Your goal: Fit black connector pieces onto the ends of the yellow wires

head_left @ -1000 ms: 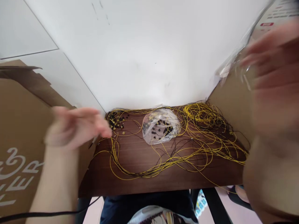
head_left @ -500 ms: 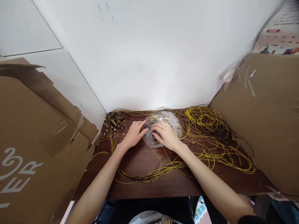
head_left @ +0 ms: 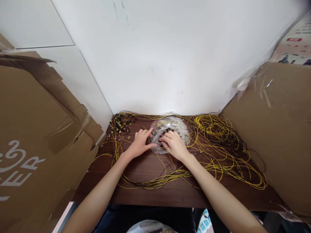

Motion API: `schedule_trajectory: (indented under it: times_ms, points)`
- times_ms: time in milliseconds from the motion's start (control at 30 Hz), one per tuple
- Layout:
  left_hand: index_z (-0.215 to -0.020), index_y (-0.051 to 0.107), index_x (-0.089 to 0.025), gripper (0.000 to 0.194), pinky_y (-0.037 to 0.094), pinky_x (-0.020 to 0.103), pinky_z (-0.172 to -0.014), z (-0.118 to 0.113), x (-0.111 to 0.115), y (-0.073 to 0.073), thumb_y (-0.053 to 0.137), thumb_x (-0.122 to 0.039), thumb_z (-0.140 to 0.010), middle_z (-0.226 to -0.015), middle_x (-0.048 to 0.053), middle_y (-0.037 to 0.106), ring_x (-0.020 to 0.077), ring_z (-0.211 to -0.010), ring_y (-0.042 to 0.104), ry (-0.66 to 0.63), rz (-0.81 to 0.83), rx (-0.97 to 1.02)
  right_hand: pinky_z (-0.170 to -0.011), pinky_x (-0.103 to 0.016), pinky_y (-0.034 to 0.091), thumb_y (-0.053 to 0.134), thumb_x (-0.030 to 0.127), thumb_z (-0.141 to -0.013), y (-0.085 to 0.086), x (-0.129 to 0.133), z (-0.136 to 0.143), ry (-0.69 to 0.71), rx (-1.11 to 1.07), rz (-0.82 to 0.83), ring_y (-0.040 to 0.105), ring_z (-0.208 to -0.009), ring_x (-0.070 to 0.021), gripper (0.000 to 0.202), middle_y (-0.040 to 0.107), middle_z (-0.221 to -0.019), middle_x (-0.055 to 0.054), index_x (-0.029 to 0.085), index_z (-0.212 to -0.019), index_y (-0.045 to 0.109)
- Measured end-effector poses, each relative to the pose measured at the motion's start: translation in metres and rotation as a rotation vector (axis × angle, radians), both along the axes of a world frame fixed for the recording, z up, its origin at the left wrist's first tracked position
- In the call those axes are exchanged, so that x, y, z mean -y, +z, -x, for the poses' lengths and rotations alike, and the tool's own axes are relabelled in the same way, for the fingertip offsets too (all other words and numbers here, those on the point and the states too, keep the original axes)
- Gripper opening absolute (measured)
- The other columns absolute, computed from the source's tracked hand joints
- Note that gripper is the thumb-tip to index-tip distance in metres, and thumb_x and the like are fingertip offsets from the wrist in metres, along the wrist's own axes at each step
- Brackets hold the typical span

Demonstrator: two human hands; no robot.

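Note:
A clear plastic bag (head_left: pixel 178 124) with small black and yellow parts inside lies at the back middle of a dark wooden table (head_left: pixel 145 161). My left hand (head_left: pixel 139 144) rests on the table at the bag's left edge, thumb and fingers touching the plastic. On the bag's near side lies my right hand (head_left: pixel 173 145), fingers curled onto the plastic. Whether either hand pinches the bag is hard to tell. Loose yellow and black wires (head_left: pixel 218 142) spread around the bag and across the table.
Small black and yellow connectors (head_left: pixel 120 124) lie in the table's back left corner. A large cardboard box (head_left: pixel 36 136) stands at the left. Another box (head_left: pixel 279 129) with plastic wrap stands at the right. A white wall (head_left: pixel 157 58) closes the back.
Both hands came down from near the camera onto the bag. Since half a second ago they have shifted only slightly on the plastic. The view has tilted a little.

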State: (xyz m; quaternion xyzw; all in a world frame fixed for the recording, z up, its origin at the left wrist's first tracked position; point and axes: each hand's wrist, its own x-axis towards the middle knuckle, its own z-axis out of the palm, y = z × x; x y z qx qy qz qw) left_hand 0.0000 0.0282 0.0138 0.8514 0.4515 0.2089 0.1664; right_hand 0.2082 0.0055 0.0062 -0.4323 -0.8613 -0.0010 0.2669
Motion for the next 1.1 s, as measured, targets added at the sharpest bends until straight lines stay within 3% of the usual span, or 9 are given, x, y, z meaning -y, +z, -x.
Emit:
schedule_trajectory:
  times_ms: [200, 400, 533, 633, 833, 967, 1100]
  points:
    - [-0.118, 0.059, -0.019, 0.039, 0.033, 0.038, -0.082, -0.004, 0.004, -0.009, 0.058, -0.039, -0.084, -0.087, 0.004, 0.059, 0.0222, -0.089, 0.047, 0.069, -0.036, -0.017, -0.075, -0.034, 0.037, 0.047, 0.018, -0.090, -0.001, 0.002, 0.003, 0.023, 0.010, 0.021, 0.050, -0.085, -0.0204, 0.017, 0.060, -0.086, -0.007, 0.019, -0.091, 0.064]
    - [-0.093, 0.067, -0.022, 0.015, 0.033, 0.036, -0.079, -0.005, 0.008, -0.009, 0.055, -0.028, -0.087, -0.087, 0.003, 0.060, 0.0206, -0.089, 0.047, 0.030, -0.128, -0.013, -0.079, -0.035, 0.040, 0.047, 0.017, -0.089, 0.000, 0.006, 0.008, 0.027, -0.027, 0.024, 0.049, -0.091, -0.0220, 0.019, 0.059, -0.095, -0.008, 0.018, -0.102, 0.062]
    - [-0.089, 0.065, -0.021, 0.014, 0.031, 0.037, -0.081, -0.006, 0.011, -0.007, 0.052, -0.025, -0.089, -0.090, 0.004, 0.062, 0.0208, -0.091, 0.046, -0.048, -0.223, -0.069, -0.088, -0.039, 0.039, 0.052, 0.019, -0.087, 0.001, 0.006, 0.007, 0.023, -0.077, 0.000, 0.046, -0.107, -0.0247, 0.026, 0.056, -0.115, -0.010, 0.020, -0.112, 0.059]
    - [-0.087, 0.063, -0.020, 0.017, 0.031, 0.039, -0.081, -0.008, 0.014, -0.004, 0.048, -0.026, -0.091, -0.094, 0.005, 0.062, 0.0218, -0.094, 0.045, -0.064, -0.265, -0.091, -0.091, -0.041, 0.038, 0.053, 0.021, -0.088, 0.001, 0.005, 0.005, 0.020, -0.072, -0.008, 0.045, -0.110, -0.0252, 0.020, 0.056, -0.117, -0.009, 0.021, -0.105, 0.063]
    - [-0.087, 0.058, -0.019, 0.016, 0.031, 0.040, -0.088, -0.010, 0.017, 0.004, 0.044, -0.023, -0.093, -0.094, 0.004, 0.064, 0.0211, -0.099, 0.048, 0.036, -0.354, 0.067, -0.092, -0.042, 0.036, 0.054, 0.026, -0.089, 0.004, 0.006, 0.004, 0.029, -0.084, -0.024, 0.048, -0.107, -0.0236, 0.015, 0.062, -0.110, -0.007, 0.022, -0.092, 0.067]
    - [-0.087, 0.057, -0.018, 0.019, 0.040, 0.033, -0.077, -0.005, 0.013, 0.005, 0.040, -0.025, -0.094, -0.083, 0.005, 0.061, 0.0178, -0.083, 0.053, 0.046, -0.327, 0.240, -0.088, -0.040, 0.038, 0.051, 0.026, -0.091, 0.011, 0.004, 0.000, 0.043, -0.159, 0.037, 0.054, -0.097, -0.0215, 0.018, 0.067, -0.099, -0.006, 0.022, -0.093, 0.068]
    - [-0.087, 0.057, -0.018, 0.016, 0.043, 0.029, -0.071, 0.003, 0.010, 0.008, 0.044, -0.025, -0.092, -0.080, 0.004, 0.059, 0.0159, -0.077, 0.053, 0.110, -0.377, 0.372, -0.078, -0.035, 0.042, 0.053, 0.031, -0.090, 0.017, -0.002, -0.012, 0.064, -0.385, 0.171, 0.058, -0.080, -0.0183, 0.019, 0.069, -0.082, -0.004, 0.020, -0.085, 0.068]
